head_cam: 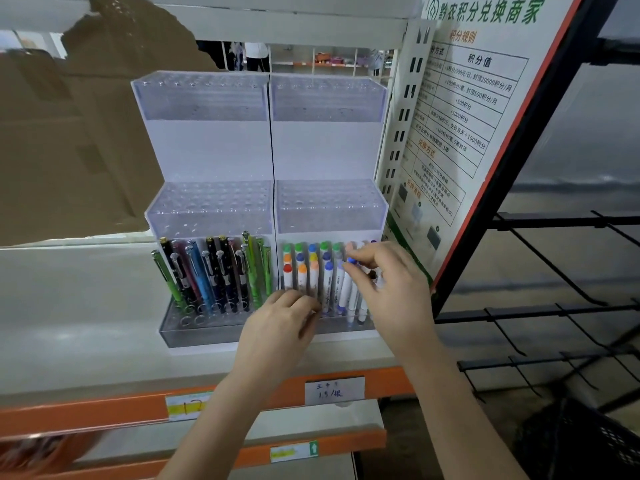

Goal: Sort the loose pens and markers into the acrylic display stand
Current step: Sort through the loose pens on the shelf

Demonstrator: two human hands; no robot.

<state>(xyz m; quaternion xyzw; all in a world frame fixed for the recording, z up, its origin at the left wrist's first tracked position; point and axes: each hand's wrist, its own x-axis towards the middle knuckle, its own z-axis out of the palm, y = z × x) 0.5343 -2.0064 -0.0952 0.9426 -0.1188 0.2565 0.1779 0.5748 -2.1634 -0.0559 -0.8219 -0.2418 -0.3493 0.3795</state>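
A clear acrylic display stand with three stepped tiers sits on a white shelf. Its bottom left tier holds several clip pens in green, blue, black and pink. The bottom right tier holds several white markers with coloured caps. My right hand pinches a white marker with a blue cap that stands slanted among the markers. My left hand rests with curled fingers against the front of the marker tier; whether it holds anything I cannot tell. The two upper tiers hold nothing.
A brown cardboard box stands to the left of the stand. A printed notice board leans at the right against a black wire rack. An orange shelf edge with a price label runs below.
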